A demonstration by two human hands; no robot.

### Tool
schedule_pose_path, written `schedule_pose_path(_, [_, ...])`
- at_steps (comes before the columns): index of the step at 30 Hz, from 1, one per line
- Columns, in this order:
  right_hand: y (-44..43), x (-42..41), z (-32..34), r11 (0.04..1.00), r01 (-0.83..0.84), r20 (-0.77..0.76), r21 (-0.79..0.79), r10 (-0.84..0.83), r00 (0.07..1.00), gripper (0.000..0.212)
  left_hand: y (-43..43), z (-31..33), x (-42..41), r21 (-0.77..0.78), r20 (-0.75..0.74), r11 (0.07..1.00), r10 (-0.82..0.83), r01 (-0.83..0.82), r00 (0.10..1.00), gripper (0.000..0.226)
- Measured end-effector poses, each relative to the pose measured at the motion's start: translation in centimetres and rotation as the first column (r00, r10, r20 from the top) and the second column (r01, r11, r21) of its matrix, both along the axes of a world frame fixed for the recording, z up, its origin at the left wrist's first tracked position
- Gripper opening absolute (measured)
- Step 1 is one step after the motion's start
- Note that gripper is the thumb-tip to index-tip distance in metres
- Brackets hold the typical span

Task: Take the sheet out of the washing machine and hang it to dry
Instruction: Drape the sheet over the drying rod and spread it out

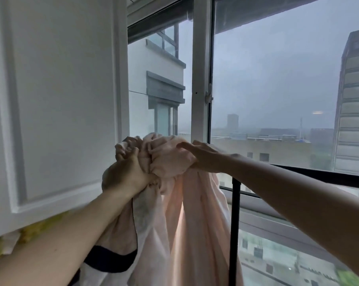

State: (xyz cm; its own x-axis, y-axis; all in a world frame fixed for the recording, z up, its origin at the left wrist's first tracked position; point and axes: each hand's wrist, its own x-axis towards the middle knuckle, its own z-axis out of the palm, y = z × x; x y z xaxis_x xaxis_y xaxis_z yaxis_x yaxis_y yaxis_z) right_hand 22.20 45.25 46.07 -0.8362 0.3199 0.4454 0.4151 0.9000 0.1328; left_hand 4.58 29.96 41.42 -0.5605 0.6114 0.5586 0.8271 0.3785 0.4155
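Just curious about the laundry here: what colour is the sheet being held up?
The sheet is pale peach-pink; the head view, the only one, shows it clearly.

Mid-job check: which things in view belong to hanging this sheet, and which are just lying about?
Job: pink sheet, bunched at the top; left grip and right grip holding that bunch; black drying rack beside it.
Lying about: white cabinet door; window frame; yellow item under the cabinet.

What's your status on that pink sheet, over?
Left hand, right hand gripping bunched pale pink fabric sheet, held high. Not draped yet. Black metal rack bar beside it.
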Motion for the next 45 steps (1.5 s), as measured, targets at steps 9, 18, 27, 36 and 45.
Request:
schedule_pose_path(9, [-0.2, 2.2, -1.6, 0.965, 0.131, -0.012, 0.226, -0.132, 0.991, 0.052, -0.4, -6.5, -1.1, -0.134, 0.198, 0.976, -0.145, 0.173, 0.97, 0.045])
schedule_pose_path(18, [-4.2, 1.6, -9.0, 0.976, 0.183, -0.486, 0.118, -0.104, 0.868, 0.042, 0.4, -12.6, -1.4, -0.129, 0.21, 0.969, -0.18, 0.21, 0.961, 0.042])
schedule_pose_path(27, [-5.0, -2.3, -9.7, 0.698, 0.049, -0.48, -0.715, -0.54, 0.691, 0.103, 1.2, -15.2, -2.5, -0.223, 0.218, 0.912, -0.298, 0.345, 0.929, 0.034])
schedule_pose_path(36, [-4.6, -8.3, -9.4, 0.733, 0.068, -0.665, -0.677, -0.648, 0.372, 0.085, 3.4, -16.1, -6.8, -0.327, 0.107, 0.714, -0.623, 0.619, 0.775, 0.008])
schedule_pose_path(45, [-5.1, -8.3, -8.1, 0.744, 0.074, -0.724, -0.664, -0.664, 0.187, 0.022, 8.6, -7.6, -11.3, 0.216, 0.381, 0.694, -0.707, 0.687, 0.595, 0.035])
